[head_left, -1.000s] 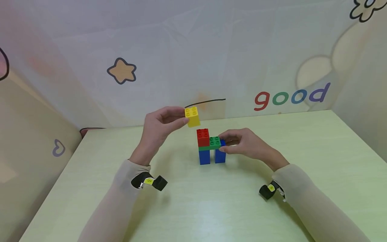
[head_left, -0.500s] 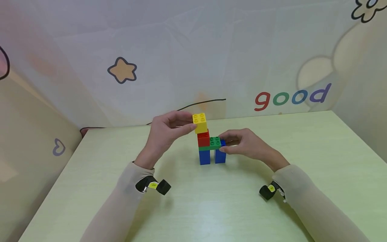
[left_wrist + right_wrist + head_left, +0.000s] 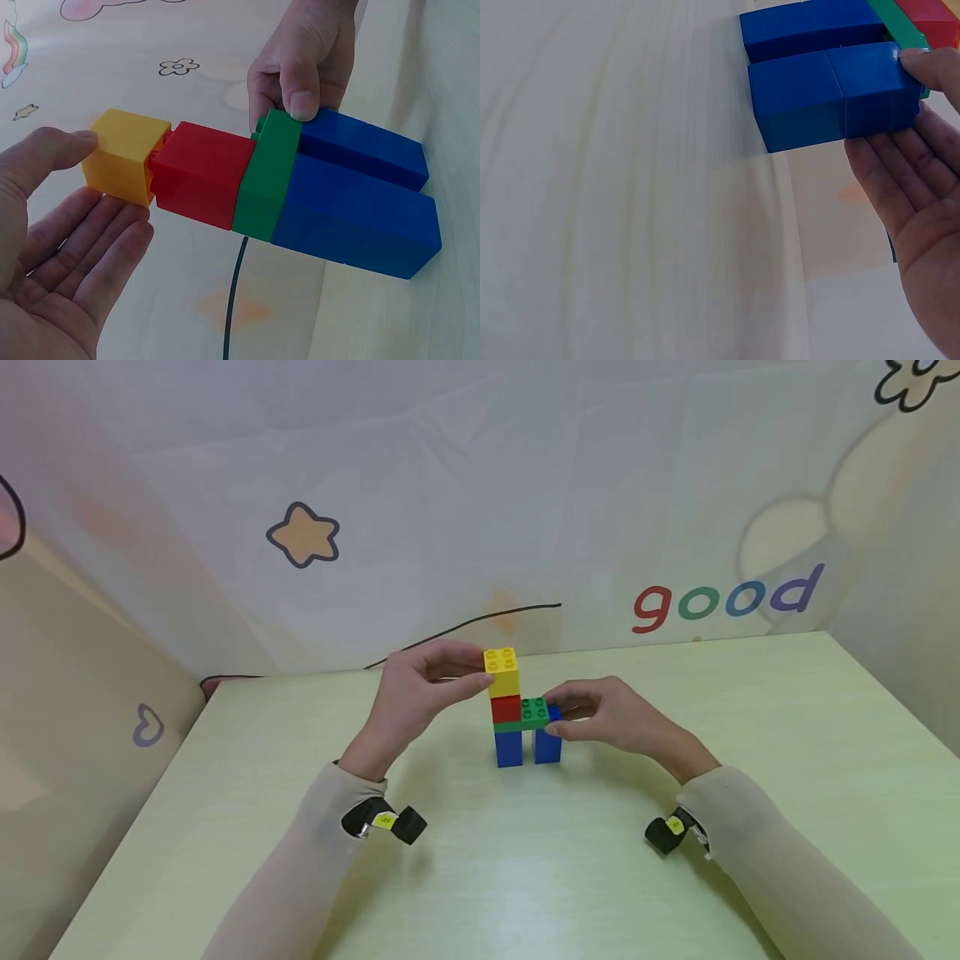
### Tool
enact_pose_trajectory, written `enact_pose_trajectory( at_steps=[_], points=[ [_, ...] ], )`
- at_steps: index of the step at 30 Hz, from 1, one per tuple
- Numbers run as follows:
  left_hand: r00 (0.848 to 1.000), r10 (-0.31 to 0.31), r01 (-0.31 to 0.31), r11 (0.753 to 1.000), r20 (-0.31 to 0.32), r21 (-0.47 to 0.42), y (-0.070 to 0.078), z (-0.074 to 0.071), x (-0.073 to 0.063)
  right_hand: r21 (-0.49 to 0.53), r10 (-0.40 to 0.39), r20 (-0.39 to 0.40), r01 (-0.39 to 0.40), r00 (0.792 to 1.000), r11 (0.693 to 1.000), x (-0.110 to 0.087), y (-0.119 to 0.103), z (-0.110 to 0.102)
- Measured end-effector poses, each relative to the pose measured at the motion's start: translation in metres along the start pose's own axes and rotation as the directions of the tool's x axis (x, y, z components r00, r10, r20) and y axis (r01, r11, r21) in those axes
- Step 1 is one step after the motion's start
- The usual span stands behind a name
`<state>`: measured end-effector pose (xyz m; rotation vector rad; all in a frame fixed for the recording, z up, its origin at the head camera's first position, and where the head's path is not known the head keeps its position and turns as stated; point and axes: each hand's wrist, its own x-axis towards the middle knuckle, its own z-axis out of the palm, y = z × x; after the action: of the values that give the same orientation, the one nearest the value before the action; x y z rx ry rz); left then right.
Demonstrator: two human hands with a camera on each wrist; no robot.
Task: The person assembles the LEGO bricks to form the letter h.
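Note:
My left hand [image 3: 422,692] pinches a yellow toy building brick [image 3: 502,675] between thumb and fingers, over a red brick [image 3: 506,709]. In the left wrist view a narrow gap with red studs shows between these two. The red brick sits on the left part of a flat green brick [image 3: 267,180], whose bare studs show to the right. Beneath the green brick stand two columns of stacked blue bricks, the left column [image 3: 508,750] and the right column [image 3: 832,94]. My right hand [image 3: 618,717] grips the right column near its top, thumb in front, fingers partly hidden behind.
The structure stands upright on a pale wooden table [image 3: 480,877]. Behind the table rises a printed backdrop [image 3: 450,510] with a star and the word "good". A strapped camera [image 3: 384,820] sits on the left wrist and another camera [image 3: 666,835] on the right.
My left hand has moved right and down, bringing the yellow brick from the air beside the structure onto the top of the red brick. My right hand keeps its grip in the same place.

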<state>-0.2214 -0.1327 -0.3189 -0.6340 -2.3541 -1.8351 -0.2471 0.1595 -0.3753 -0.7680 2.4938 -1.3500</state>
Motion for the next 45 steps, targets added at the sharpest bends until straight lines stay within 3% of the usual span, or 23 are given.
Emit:
enact_pose_trajectory(
  at_steps=[11, 20, 37, 45],
  points=[
    [1.0, 0.029, -0.029, 0.999, 0.011, 0.016, -0.002, 0.0, 0.0, -0.008, 0.001, -0.003, -0.001, 1.0, 1.0, 0.0, -0.001, 0.001],
    [0.995, 0.101, -0.102, 0.994, 0.026, 0.035, -0.006, 0.003, 0.0, 0.003, -0.002, -0.001, 0.002, 1.0, 1.0, 0.0, -0.001, 0.002],
    [0.995, 0.09, -0.093, 0.993, 0.04, 0.078, -0.008, 0.005, 0.0, 0.004, 0.001, -0.008, -0.001, 1.0, 1.0, 0.0, 0.0, 0.001],
    [0.993, 0.113, -0.116, 0.987, 0.034, 0.11, -0.01, 0.005, 0.0, 0.0, 0.001, -0.007, -0.001, 1.0, 1.0, 0.001, 0.002, 0.002]
  ],
)
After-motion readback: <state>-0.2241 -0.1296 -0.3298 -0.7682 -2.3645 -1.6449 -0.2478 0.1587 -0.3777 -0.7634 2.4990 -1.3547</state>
